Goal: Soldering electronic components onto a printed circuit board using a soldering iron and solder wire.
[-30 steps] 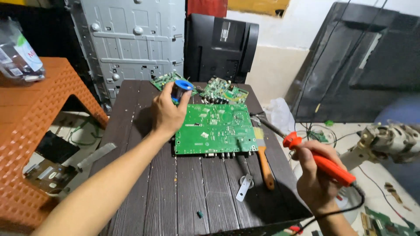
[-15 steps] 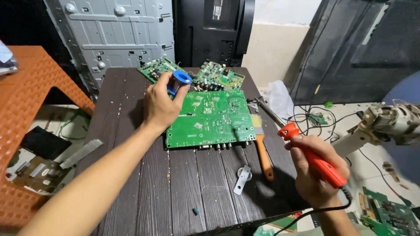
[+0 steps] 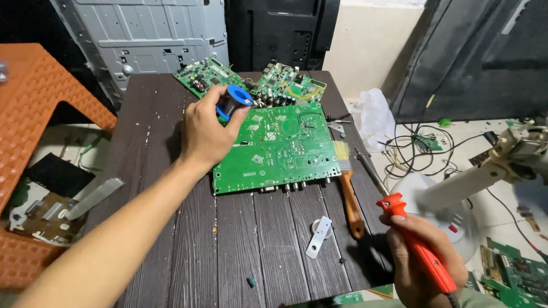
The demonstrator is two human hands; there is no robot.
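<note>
Orange plastic stool [image 3: 40, 97], ribbed top, off the table's left edge. On the floor under it a flat dark board [image 3: 40, 208] with pale connectors and a grey metal strip [image 3: 94, 198]. Grey stamped sheet-metal panel [image 3: 148, 40] stands behind the table's far left corner.

Table [image 3: 171, 239]: dark brown slatted planks, wood grain, pale specks. Left hand [image 3: 205, 134] over the table's middle, fingers curled and pinching one solder spool [image 3: 231, 101], blue rim, dark core, held above the far left corner of the large board. Three green circuit boards on the table: one big rectangular one [image 3: 285, 151] at the centre, flat, white printed patches, connectors along its near edge; two smaller ones at the far edge, left [image 3: 202, 73] and right [image 3: 288, 85], studded with parts.

Small white metal bracket [image 3: 318, 236] near the table's near edge. One brush [image 3: 349, 194], wooden handle, pale bristles, lies by the big board's right edge. Right hand [image 3: 425, 256] at the near right corner, fist wrapped round one soldering iron [image 3: 419, 248], orange plastic grip, thin metal tip [image 3: 371, 171] pointing to the far edge.

Off the right edge: white plastic bag [image 3: 374, 114], tangled black cables [image 3: 416, 151], another green board [image 3: 514, 274] on the floor.
</note>
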